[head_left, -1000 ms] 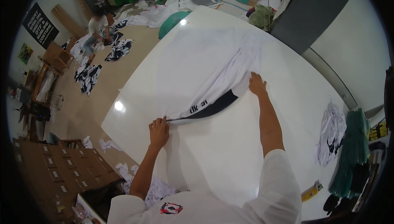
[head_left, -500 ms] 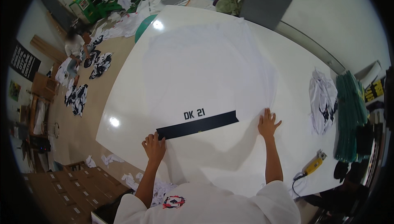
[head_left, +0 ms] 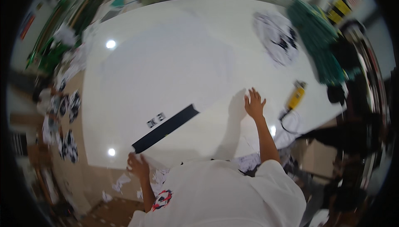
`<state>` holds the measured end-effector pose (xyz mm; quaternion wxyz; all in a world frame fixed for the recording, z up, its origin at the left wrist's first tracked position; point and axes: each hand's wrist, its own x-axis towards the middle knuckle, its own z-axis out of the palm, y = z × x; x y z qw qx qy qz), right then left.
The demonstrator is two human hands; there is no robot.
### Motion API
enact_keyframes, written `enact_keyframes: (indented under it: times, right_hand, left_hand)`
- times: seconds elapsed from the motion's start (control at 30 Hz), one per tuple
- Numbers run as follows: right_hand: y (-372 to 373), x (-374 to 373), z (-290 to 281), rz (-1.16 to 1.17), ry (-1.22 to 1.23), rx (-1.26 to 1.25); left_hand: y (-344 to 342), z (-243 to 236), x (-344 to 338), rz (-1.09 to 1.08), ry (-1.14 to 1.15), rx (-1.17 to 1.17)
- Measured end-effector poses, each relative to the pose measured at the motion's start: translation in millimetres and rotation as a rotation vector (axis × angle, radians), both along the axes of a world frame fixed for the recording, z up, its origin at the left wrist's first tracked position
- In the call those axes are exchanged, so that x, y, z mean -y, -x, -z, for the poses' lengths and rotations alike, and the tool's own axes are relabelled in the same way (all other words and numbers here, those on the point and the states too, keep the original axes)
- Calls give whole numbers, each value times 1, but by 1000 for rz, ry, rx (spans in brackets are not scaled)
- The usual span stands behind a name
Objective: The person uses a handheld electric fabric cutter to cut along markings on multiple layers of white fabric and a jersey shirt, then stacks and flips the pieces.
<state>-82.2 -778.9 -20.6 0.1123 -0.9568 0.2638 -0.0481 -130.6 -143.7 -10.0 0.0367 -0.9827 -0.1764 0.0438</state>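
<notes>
A thin white fabric piece (head_left: 166, 69) lies spread over a white table, with a dark navy band (head_left: 166, 129) along its near edge and small dark printed characters just above the band. At the band's left end is my left hand (head_left: 138, 166), fingers apart at the corner; blur hides whether they press on the cloth. My right hand (head_left: 254, 105) is off to the right of the fabric, holding nothing, its fingers spread, and its shadow falls on the table to its left.
On the right lie a yellow electric cutter (head_left: 296, 97) with a black cord and a crumpled white-and-dark cloth pile (head_left: 277, 37). Green folded material (head_left: 314, 39) lines the far right edge. Fabric scraps litter the floor at left, where a person (head_left: 45, 98) sits among cloth heaps.
The view has swung to the right. My right hand has left the fabric's right side and moved rightward, toward the cutter. My left hand stays by the band's left end.
</notes>
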Motion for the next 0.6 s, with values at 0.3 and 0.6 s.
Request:
enact_keyframes:
  times: [0.3,0.6]
  right_hand:
    - [113,293,44,962,-333,306]
    - [116,252,18,680,-1408,810]
  left_hand:
    - [-22,53,-40,-182,-52,248]
    - [-21,47,-52,-609,249,319]
